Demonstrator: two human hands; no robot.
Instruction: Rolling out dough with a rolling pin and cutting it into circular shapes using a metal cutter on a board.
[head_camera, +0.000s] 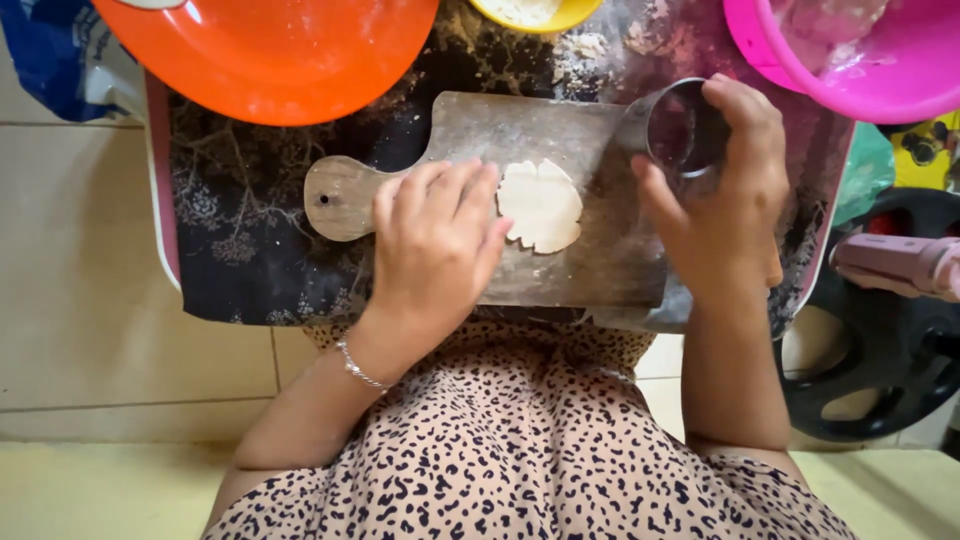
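A flat, pale, ragged-edged dough disc lies mid-way on the worn wooden paddle-shaped board, which sits on a dark floral-patterned tray. The left hand rests flat with fingers together, fingertips touching the dough's left edge. The right hand is wrapped around a round metal cup at the board's far right corner. An orange plastic plate, a yellow bowl and a pink plastic bowl crowd the far side

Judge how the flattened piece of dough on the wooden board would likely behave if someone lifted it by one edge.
The dough looks thin and flat, so it would probably droop rather than stay stiff. Its edge is ragged and cracked, so it may tear. The wooden board and the cloth around it look floury, so it might lift off without sticking much.
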